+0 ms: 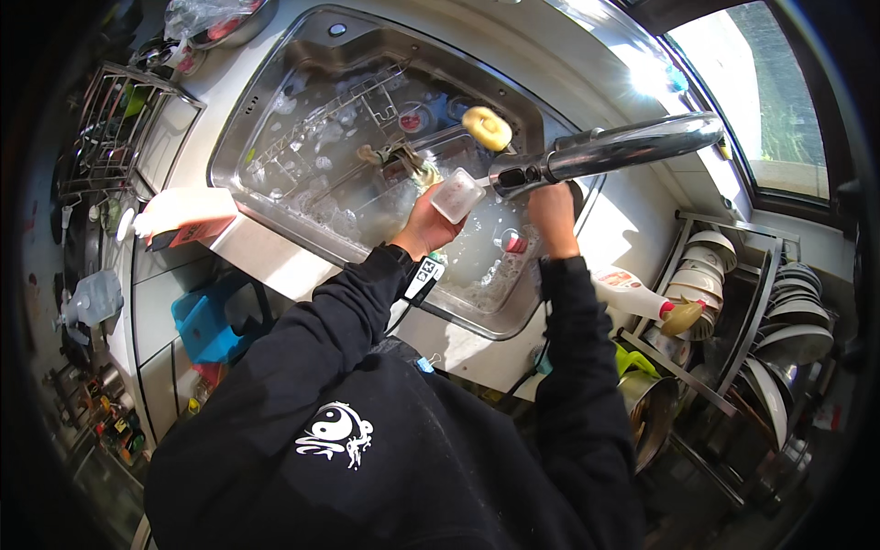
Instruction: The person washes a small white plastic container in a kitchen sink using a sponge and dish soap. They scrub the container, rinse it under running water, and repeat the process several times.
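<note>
My left hand holds a small translucent plastic container over the sink. The container sits just left of the head of the chrome faucet, and a short pale streak like water lies between them. Under the faucet head is my right hand, its fingers bent and partly hidden, so its grip is unclear. Cloudy, sudsy water fills the basin. In it lie a wire rack, a crumpled cloth and a small item with a red part. A round yellow sponge-like thing rests beyond the container.
A pump bottle juts over the counter on the left. To the right lies a white spray bottle, beside a metal dish rack with stacked bowls and plates. Another wire rack stands far left, below a metal bowl.
</note>
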`<state>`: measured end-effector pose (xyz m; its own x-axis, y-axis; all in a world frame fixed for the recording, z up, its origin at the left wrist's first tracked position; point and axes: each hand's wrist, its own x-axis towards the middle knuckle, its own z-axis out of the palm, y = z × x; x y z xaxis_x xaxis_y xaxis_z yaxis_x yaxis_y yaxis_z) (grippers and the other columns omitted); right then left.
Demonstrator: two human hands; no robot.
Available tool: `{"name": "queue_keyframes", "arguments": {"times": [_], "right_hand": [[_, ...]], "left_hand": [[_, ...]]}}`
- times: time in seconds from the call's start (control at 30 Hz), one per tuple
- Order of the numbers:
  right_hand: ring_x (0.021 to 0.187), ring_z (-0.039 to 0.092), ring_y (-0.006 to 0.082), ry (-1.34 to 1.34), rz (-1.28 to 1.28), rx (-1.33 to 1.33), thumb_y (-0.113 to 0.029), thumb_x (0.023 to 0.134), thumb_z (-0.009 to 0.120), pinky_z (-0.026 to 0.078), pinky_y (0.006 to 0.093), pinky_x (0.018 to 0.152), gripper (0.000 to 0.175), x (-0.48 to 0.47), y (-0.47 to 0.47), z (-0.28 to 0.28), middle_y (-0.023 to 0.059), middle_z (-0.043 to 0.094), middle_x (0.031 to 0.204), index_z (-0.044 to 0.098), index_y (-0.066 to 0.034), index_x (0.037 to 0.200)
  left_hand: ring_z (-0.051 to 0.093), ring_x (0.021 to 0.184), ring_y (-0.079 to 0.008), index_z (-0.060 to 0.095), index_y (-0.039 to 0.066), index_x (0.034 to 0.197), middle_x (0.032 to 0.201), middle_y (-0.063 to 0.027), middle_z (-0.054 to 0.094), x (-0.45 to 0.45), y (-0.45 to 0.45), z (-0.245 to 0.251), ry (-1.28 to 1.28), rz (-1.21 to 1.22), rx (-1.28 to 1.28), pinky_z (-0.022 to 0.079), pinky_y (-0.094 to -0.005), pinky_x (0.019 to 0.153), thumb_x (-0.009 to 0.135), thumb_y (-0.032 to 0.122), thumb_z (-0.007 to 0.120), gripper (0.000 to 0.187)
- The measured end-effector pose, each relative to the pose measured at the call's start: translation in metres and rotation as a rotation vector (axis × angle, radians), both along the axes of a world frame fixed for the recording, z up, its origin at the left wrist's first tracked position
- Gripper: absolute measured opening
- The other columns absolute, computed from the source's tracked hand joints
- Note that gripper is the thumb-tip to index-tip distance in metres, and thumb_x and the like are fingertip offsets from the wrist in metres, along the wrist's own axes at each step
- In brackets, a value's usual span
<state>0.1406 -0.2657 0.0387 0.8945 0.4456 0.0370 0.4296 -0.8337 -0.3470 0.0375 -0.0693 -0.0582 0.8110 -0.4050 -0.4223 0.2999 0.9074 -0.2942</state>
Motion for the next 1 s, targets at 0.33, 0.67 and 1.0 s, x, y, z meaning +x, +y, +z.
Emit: {"name": "queue_keyframes", "arguments": {"times": [0.33,0.67,1.0], "right_hand": [[0.075,0.064,0.0345,0.169,-0.224,0.295,-0.017,0.09,0.06,0.049,0.0396,0.066,0.019,-0.032,0.0,0.016,0.018,0.066,0.08,0.065,0.0012,0.087],[0.055,0.054,0.0194,0.125,-0.405,0.453,-0.012,0.09,0.065,0.045,0.0302,0.054,0.016,-0.202,-0.01,0.106,0.011,0.057,0.067,0.069,-0.0019,0.102],[0.057,0.06,0.0227,-0.164,-0.056,-0.167,-0.017,0.086,0.065,0.046,0.0353,0.048,0.028,-0.213,0.022,0.153,0.0059,0.052,0.069,0.065,-0.0121,0.114]], "left_hand": [[0.064,0.103,-0.0218,0.062,0.012,0.118,0.114,-0.0053,0.065,-0.013,0.041,0.001,0.111,-0.015,0.378,0.055,-0.0357,0.086,0.097,0.031,0.048,0.031],[0.062,0.104,-0.0284,0.06,0.005,0.119,0.115,-0.0121,0.062,-0.023,0.076,0.0,-0.036,0.043,0.261,0.058,-0.0325,0.084,0.096,0.03,0.052,0.034],[0.056,0.114,-0.023,0.056,0.009,0.124,0.121,-0.0045,0.062,-0.034,0.062,0.053,0.052,-0.075,0.591,0.044,-0.0388,0.098,0.096,0.036,0.051,0.04]]}}
